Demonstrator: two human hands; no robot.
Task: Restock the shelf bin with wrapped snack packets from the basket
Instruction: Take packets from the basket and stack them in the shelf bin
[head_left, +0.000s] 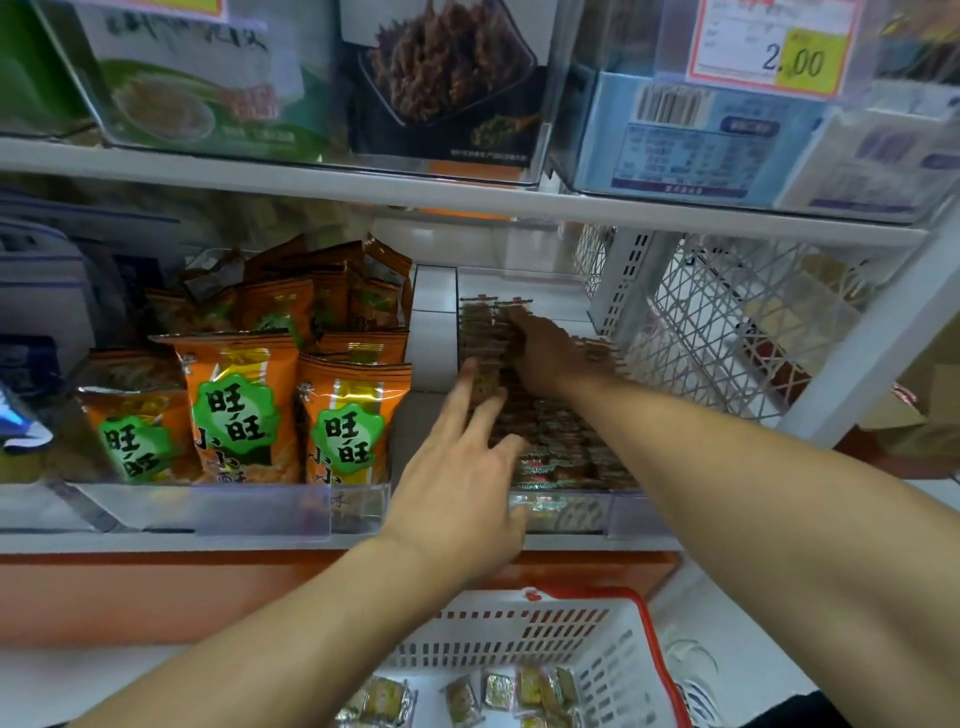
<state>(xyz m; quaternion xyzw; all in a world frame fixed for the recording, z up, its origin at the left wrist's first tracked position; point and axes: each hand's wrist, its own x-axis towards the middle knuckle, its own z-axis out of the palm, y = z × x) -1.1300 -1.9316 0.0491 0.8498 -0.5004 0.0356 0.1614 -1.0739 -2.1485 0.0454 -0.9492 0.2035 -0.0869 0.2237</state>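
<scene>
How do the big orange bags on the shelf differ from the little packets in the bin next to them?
The orange bags are large, stand upright and show green labels; the small packets are brownish and lie packed in rows. Both hands, left hand and right hand, reach the packets; neither touches the bags. Both sit on one shelf.

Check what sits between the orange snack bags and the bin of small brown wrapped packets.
Head view: a bare white shelf strip; nearer the front, the left hand crosses it.
</scene>
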